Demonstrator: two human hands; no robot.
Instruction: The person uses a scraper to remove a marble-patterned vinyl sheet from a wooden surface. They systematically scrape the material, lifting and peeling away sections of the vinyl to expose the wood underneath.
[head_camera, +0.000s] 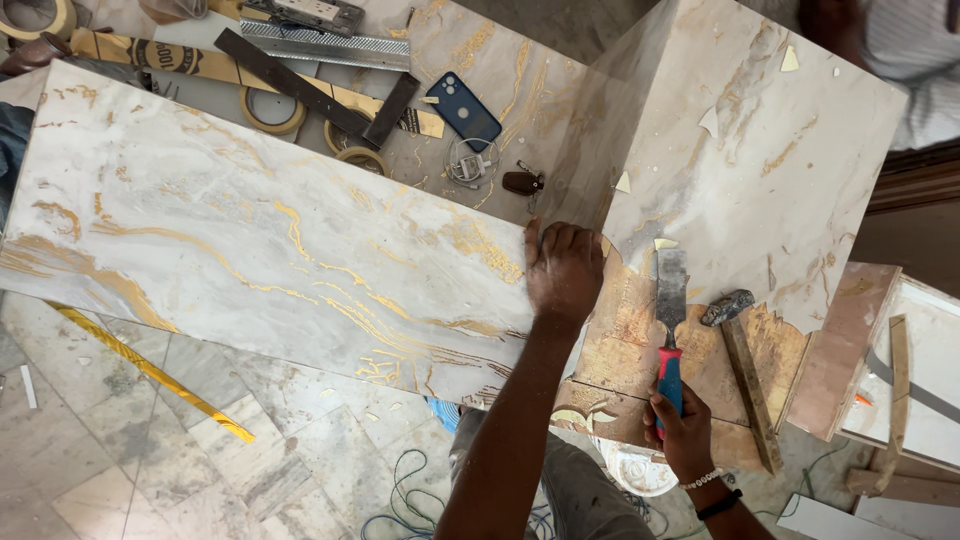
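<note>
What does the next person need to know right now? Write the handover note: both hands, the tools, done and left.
Left hand: flat, palm down, on the edge where the long marble-look panel meets the box-shaped piece, holding no tool.
Right hand: fingers closed on the red-and-blue handle of the chisel, blade flat on the surface, tip at the edge of the remaining laminate.
Hammer: lying loose just right of the chisel.
Done: laminate stripped from the near part, bare brown board showing; chips scattered on top.
Left: laminate beyond the blade is intact.
</note>
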